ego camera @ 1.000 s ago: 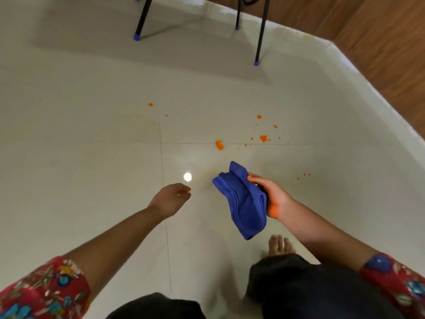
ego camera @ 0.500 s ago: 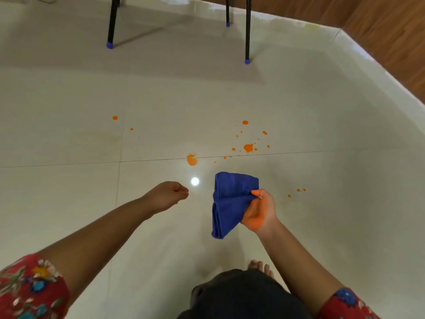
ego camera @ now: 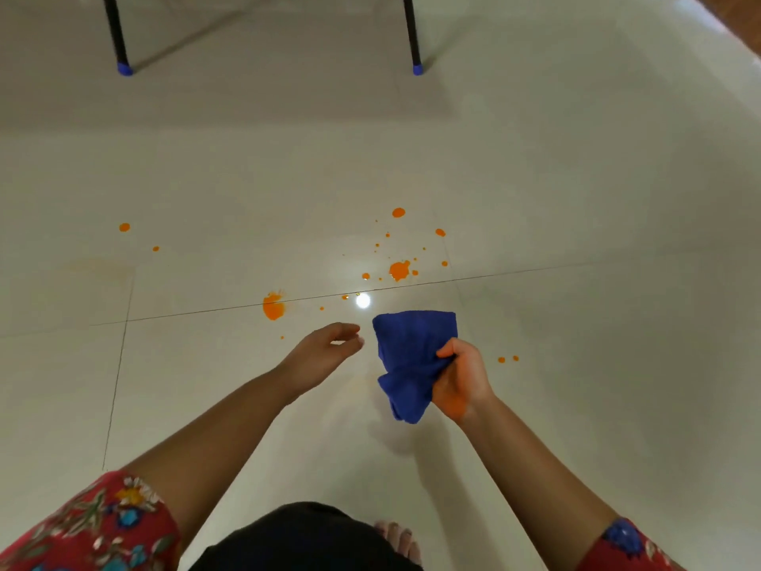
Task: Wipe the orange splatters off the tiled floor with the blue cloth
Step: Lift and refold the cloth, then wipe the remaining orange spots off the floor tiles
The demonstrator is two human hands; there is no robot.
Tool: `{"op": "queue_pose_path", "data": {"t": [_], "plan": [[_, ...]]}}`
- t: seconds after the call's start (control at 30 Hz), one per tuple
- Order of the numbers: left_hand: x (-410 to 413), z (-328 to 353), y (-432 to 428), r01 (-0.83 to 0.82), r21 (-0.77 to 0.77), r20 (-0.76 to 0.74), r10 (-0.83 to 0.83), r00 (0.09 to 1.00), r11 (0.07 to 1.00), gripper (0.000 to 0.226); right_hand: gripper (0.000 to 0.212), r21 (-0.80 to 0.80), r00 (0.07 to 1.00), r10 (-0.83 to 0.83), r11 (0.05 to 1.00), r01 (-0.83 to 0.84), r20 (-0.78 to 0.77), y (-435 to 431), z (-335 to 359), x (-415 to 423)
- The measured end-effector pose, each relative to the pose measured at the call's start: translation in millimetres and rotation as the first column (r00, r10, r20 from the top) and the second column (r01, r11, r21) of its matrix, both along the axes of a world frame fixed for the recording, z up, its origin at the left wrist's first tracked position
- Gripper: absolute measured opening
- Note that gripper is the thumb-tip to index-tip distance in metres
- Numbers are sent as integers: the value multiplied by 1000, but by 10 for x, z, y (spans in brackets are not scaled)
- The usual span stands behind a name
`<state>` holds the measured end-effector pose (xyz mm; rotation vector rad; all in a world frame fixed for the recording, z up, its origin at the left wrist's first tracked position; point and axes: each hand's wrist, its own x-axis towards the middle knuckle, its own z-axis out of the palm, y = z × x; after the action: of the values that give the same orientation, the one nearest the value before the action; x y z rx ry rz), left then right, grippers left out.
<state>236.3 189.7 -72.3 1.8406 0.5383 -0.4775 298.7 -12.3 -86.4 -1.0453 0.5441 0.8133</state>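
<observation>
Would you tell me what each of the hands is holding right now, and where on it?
The right hand grips the blue cloth bunched at its right edge, clear of the floor. The left hand holds nothing.

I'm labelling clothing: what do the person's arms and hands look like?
Short red floral-print sleeves, the left sleeve and the right sleeve, with nothing worn below them. The right hand has an orange smear near its heel.
</observation>
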Motion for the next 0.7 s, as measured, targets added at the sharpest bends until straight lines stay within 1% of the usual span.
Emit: {"op": "queue_pose_path", "data": {"t": [0.07, 0.1, 0.13, 0.2, 0.23, 0.27, 0.3, 0.33, 0.37, 0.4, 0.43, 0.47, 0.5, 0.53, 0.57, 0.6, 0.63, 0.7], "plan": [[102, 59, -114, 31, -182, 13, -30, 999, 983, 42, 35, 125, 1000, 2, 992, -3, 8, -42, 68, -10], [167, 62, -200, 72, -245, 26, -67, 997, 967, 41, 39, 187, 1000, 0, 982, -5, 28, -101, 80, -18], [225, 70, -251, 94, -264, 52, -83, 995, 960, 36, 41, 223, 999, -16, 975, 7, 42, -136, 93, -31], [357, 71, -331, 90, -249, 130, -59, 990, 964, 26, 37, 206, 993, -106, 974, 95, 47, -245, 93, -54], [417, 83, -352, 73, -238, 163, -34, 986, 969, 23, 34, 157, 988, -137, 980, 125, 69, -303, 91, -51], [483, 97, -416, 83, -226, 182, -42, 982, 970, 21, 32, 93, 982, -153, 985, 144, 109, -415, 97, -62], [541, 119, -483, 106, -226, 193, -62, 979, 968, 20, 27, 8, 980, -103, 995, 103, 171, -524, 105, -71], [594, 141, -551, 137, -244, 208, -86, 974, 960, 16, 23, -87, 973, 1, 996, 20, 231, -614, 129, -76], [657, 152, -674, 185, -269, 221, -126, 967, 945, 13, 26, -178, 958, 95, 983, -47, 270, -753, 143, -105], [702, 160, -751, 204, -281, 236, -139, 962, 938, 12, 28, -260, 944, 157, 962, -80, 289, -838, 174, -106], [741, 144, -842, 209, -287, 246, -139, 959, 935, 13, 27, -327, 938, 153, 944, -45, 313, -929, 220, -114], [773, 121, -949, 196, -291, 250, -123, 960, 936, 15, 24, -378, 927, 106, 925, 41, 359, -1038, 271, -124], [786, 68, -1044, 162, -280, 243, -93, 966, 946, 19, 22, -435, 898, 69, 889, 141, 434, -1151, 325, -134], [777, -7, -1126, 123, -249, 235, -64, 970, 961, 23, 23, -495, 853, 73, 838, 228, 516, -1272, 377, -151], [746, -103, -1191, 93, -202, 227, -45, 973, 975, 26, 27, -562, 805, 122, 775, 288, 581, -1397, 413, -180], [685, -202, -1241, 85, -154, 220, -49, 974, 984, 27, 32, -640, 770, 200, 698, 321, 605, -1528, 416, -228], [613, -307, -1265, 100, -109, 214, -75, 974, 989, 26, 36, -711, 748, 283, 617, 338, 601, -1640, 416, -293], [454, -499, -1250, 150, -21, 213, -142, 967, 988, 23, 43, -802, 704, 427, 481, 354, 567, -1814, 385, -449]]}}
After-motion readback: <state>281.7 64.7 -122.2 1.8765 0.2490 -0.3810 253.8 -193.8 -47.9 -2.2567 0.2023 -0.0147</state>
